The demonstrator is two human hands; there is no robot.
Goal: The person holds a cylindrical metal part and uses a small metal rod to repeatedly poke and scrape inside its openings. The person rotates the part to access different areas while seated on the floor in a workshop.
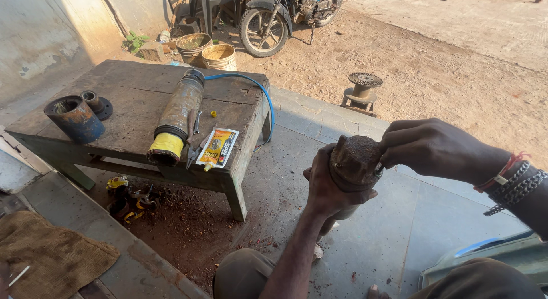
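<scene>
My left hand (323,187) grips a rusty, dirt-caked cylindrical metal part (355,161) from the side and below, holding it upright over the floor. My right hand (434,147) is closed at the part's upper right edge, pinching a small dark piece against it; what that piece is cannot be made out. Beaded bracelets and a red thread circle my right wrist.
A worn wooden table (128,96) on the left carries a long motor cylinder with a yellow end (177,116), a blue hose (251,85), pliers (193,153), a yellow sachet (217,146) and a blue-rimmed ring (74,117). A wire spool (362,90), buckets and a motorcycle (285,10) stand beyond.
</scene>
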